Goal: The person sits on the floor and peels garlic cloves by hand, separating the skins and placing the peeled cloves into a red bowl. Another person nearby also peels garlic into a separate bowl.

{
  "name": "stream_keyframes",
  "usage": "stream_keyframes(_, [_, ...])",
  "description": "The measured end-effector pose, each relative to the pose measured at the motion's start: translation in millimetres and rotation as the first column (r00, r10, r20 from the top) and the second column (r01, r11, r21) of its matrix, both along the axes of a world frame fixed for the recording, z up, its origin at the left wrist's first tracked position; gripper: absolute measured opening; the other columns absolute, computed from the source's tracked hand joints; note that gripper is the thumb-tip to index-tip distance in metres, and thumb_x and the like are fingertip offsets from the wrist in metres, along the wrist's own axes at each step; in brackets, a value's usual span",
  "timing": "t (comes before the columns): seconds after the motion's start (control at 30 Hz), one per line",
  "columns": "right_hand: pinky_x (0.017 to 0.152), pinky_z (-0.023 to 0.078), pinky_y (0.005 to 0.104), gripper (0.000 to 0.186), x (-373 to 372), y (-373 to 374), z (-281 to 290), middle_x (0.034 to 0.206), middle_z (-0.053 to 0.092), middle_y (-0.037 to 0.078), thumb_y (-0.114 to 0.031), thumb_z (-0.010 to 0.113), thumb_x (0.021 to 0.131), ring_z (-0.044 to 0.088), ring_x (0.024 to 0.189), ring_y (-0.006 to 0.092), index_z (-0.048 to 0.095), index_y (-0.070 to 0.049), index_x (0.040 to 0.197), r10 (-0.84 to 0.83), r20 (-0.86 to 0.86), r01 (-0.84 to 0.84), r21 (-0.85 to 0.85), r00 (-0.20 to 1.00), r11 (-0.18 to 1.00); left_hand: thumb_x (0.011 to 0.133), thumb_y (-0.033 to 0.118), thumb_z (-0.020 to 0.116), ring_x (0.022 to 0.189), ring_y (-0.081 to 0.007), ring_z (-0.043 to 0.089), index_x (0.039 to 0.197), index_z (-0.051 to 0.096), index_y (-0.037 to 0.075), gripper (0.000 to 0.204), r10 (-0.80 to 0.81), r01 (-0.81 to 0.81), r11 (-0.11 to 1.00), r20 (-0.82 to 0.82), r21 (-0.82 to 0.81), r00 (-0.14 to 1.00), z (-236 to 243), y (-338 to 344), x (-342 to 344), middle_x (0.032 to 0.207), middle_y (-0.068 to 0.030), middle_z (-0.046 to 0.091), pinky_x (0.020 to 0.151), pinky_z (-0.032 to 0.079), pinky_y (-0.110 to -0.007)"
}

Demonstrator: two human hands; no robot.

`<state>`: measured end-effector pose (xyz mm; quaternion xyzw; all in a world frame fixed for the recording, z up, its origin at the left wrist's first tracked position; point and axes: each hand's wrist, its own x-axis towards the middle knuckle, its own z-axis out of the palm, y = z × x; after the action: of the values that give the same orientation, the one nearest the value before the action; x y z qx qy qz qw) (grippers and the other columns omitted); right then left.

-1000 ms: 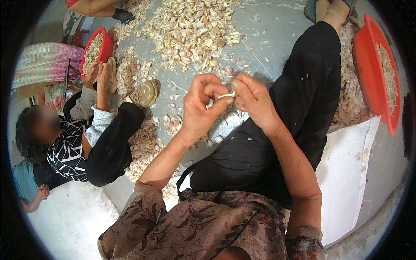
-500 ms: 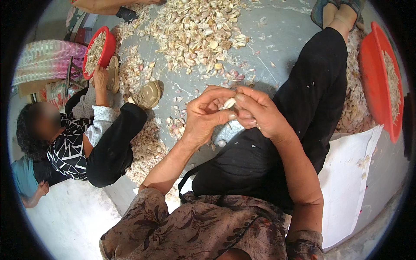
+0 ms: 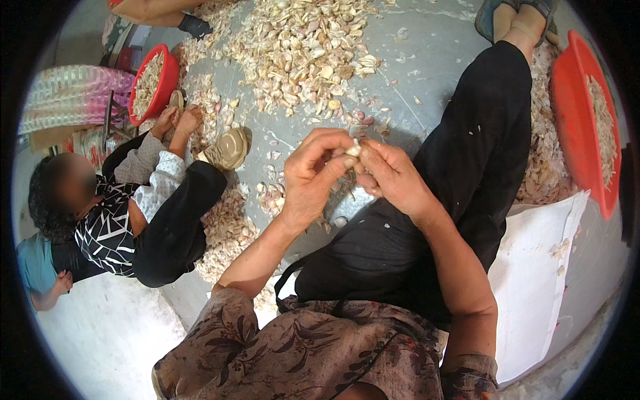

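Over my lap, a pale garlic clove (image 3: pixel 353 151) sits between the fingertips of both hands. My left hand (image 3: pixel 312 175) pinches it from one side with thumb and forefinger. From the other side my right hand (image 3: pixel 395 175) presses thumb and fingers against it, with the remaining fingers curled. Part of the clove is covered by the fingertips. Below the hands, on the floor by my leg, lies a small pale garlic piece (image 3: pixel 341 221). A broad heap of unpeeled garlic cloves (image 3: pixel 300 57) spreads over the grey floor ahead.
At the right a red basin (image 3: pixel 572 113) of pale pieces stands above garlic skins (image 3: pixel 537 157), near a white sack (image 3: pixel 533 280). On the left a co-worker (image 3: pixel 157 200) sits by another red basin (image 3: pixel 168 87). Skins also lie along the floor (image 3: pixel 223 230) between us.
My hands have drawn closer together around the clove, with the left fingers shifting slightly. The co-worker's hand has left the red basin, and both their hands are now together beside it.
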<state>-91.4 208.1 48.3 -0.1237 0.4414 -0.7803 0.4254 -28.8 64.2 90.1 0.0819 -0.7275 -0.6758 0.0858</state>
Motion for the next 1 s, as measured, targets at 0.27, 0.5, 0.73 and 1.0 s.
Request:
stream_keyframes(0.27, [0.054,0.042,0.0383,0.029,-5,3,14,0.063,0.051,0.016,-0.025,0.053,0.095,0.054,0.057,0.0319,0.052,0.000,0.079,-0.070,-0.668,0.234,0.158,0.741,0.959,0.087,-0.005,0.061,0.080,-0.0110,0.059,0.100,0.060,-0.004,0.013,-0.029,0.064,0.958,0.129,-0.279,0.991,18,2,14,0.091,-0.0066,0.062,0.072,0.049,-0.025])
stream_keyframes(0.5, [0.056,0.042,0.0398,0.026,5,0,14,0.064,0.050,0.018,-0.022,0.053,0.095,0.052,0.055,0.0319,0.054,0.001,0.081,0.183,-0.610,-0.123,0.139,0.771,0.983,0.082,-0.006,0.067,0.076,-0.0075,0.058,0.094,0.060,-0.002,0.014,-0.286,0.246,0.956,0.304,0.162,0.909,27,-46,38,0.086,-0.0044,0.062,0.065,0.047,-0.022])
stream_keyframes(0.73, [0.048,0.037,0.0273,0.036,13,-2,24,0.059,0.046,0.000,-0.026,0.047,0.100,0.043,0.051,0.0087,0.052,-0.002,0.074,0.406,-0.110,-0.413,-0.046,0.907,0.910,0.084,-0.005,0.066,0.070,-0.0077,0.055,0.097,0.060,-0.003,0.014,-0.492,0.341,0.731,0.110,0.591,0.863,18,-59,40,0.088,-0.0057,0.062,0.056,0.044,-0.022])
stream_keyframes(1.0, [0.050,0.041,0.0304,0.030,17,-4,17,0.060,0.050,0.008,-0.019,0.049,0.098,0.045,0.052,0.0109,0.051,0.001,0.076,-0.012,-0.442,0.079,0.133,0.897,0.988,0.089,-0.001,0.062,0.074,-0.0092,0.056,0.106,0.053,-0.004,0.019,-0.039,0.036,0.977,-0.007,-0.210,0.999,6,-7,42,0.094,-0.0080,0.061,0.063,0.047,-0.022])
